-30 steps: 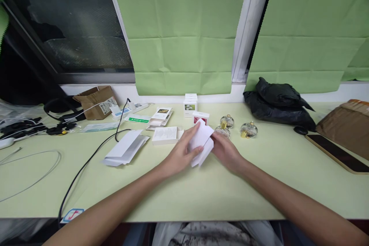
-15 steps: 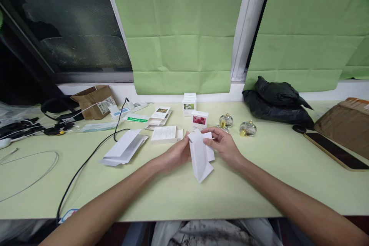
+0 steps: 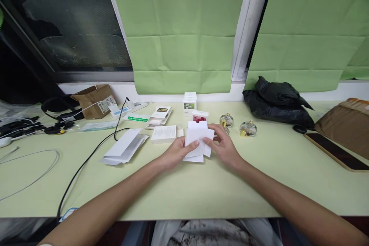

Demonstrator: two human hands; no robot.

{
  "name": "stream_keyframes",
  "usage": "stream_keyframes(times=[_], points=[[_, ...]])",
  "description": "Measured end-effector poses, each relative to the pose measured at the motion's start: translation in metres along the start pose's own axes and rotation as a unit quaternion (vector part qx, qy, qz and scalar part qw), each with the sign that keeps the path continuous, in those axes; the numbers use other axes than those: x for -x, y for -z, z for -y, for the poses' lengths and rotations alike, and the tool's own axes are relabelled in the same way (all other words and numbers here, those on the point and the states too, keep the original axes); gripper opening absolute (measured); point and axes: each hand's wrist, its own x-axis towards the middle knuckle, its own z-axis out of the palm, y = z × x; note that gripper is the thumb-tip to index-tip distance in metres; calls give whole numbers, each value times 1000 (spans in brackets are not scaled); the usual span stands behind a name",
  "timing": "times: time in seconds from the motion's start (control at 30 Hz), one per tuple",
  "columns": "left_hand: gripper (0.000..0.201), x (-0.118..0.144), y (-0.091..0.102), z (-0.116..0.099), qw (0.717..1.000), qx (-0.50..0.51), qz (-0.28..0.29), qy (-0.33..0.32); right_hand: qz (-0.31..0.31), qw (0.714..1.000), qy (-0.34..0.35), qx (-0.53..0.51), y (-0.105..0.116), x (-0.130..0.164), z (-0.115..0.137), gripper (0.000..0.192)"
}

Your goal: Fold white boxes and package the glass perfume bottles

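A white folded cardboard box blank (image 3: pixel 196 138) with flaps is held in both hands above the table. My left hand (image 3: pixel 175 153) grips its left edge, thumb on the face towards me. From the right, my right hand (image 3: pixel 226 146) pinches the other edge, thumb in front and fingers behind. Just beyond it stands a small white box with a red picture (image 3: pixel 201 114), its lower part hidden by the blank. Behind that is a row of white boxes with a white-flower picture (image 3: pixel 189 107). Two glass bottles with gold parts lie to the right, one (image 3: pixel 226 120) partly behind my right hand, the other (image 3: pixel 248 128) farther right.
On the left lie a white box (image 3: pixel 163 134), flattened cartons (image 3: pixel 160 113), white folded sheets (image 3: pixel 125 148), a black cable (image 3: pixel 83 167) and a brown cardboard box (image 3: pixel 95 103). To the right are a black plastic bag (image 3: pixel 276 103), a phone (image 3: pixel 336 152) and a brown package (image 3: pixel 346 127).
The box blank has turned from a tilted, edge-on pose to a flatter one facing me. My left thumb has come over its front face. The things on the table have stayed put.
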Motion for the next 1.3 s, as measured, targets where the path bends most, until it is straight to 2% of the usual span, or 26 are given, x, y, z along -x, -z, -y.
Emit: stream_keyframes(times=[0.07, 0.13, 0.2, 0.27, 0.4, 0.53, 0.7, 0.83, 1.03, 1.17, 1.3], points=[[60, 0, -2, -3, 999, 35, 10, 3, 3, 1000, 3, -6, -2, 1, -1, 34], [66, 1, -6, -9, 993, 104, 52, 14, -2, 1000, -5, -27, -2, 0, -4, 33], [65, 2, -9, -13, 984, 148, 98, 26, -3, 998, -16, -55, -1, -2, -7, 37], [62, 3, -8, -15, 982, 149, 111, 36, -2, 997, -17, -74, 0, -4, -10, 40], [65, 5, -1, -15, 989, 113, 82, 50, -5, 997, 4, -80, 2, -6, -13, 44], [72, 4, 3, -15, 993, 90, 53, 54, -19, 997, 26, -77, 4, -8, -13, 38], [72, 1, 2, -12, 992, 109, 35, 60, -31, 987, -28, -155, 4, -9, -7, 27], [70, 1, 2, -12, 991, 115, 32, 60, -27, 982, -63, -178, 4, -9, -4, 30], [71, 0, 1, -11, 994, 93, -6, 63, -40, 989, -18, -141, 10, -13, 0, 31], [65, -2, 3, -6, 997, 31, -51, 44, -16, 993, -17, -116, 12, -15, 0, 30], [60, -3, 6, -7, 993, -75, -85, -13, 0, 989, -40, -141, 9, -13, -2, 31]])
